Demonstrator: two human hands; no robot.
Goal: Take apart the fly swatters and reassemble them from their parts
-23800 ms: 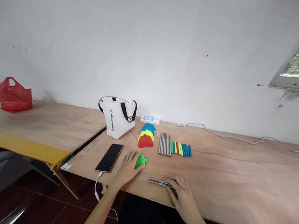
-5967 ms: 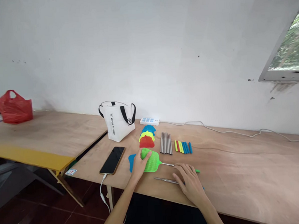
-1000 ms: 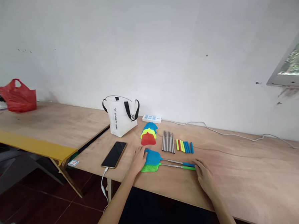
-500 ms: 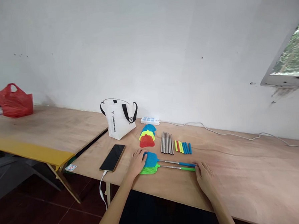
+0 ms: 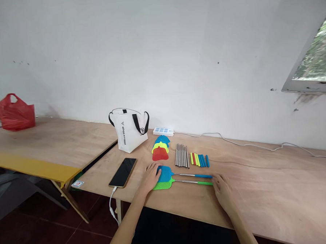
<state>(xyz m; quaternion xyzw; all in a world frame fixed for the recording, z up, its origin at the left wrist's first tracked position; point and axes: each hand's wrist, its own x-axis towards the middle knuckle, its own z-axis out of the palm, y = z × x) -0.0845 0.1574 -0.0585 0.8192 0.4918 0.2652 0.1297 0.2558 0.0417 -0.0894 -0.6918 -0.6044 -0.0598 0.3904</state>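
Observation:
Two fly swatters lie side by side on the wooden table, a blue one behind a green one, with metal shafts and coloured grips pointing right. My left hand rests open at the left edge of their mesh heads, fingers lying flat and the thumb side touching the blue head. At the far ends of the grips, my right hand rests on the table, its loosely bent fingers against the ends and not wrapped round them. Behind are loose swatter heads, including a red one, several metal tubes and short coloured grips.
A phone with a white cable lies left of my hand. Behind it stands a white bag with black handles. A power strip sits by the wall, its cord running right. A red plastic bag stands on the neighbouring table.
The view has shifted very slightly. Both hands stay at the two ends of the swatters, and the swatters lie practically where they were.

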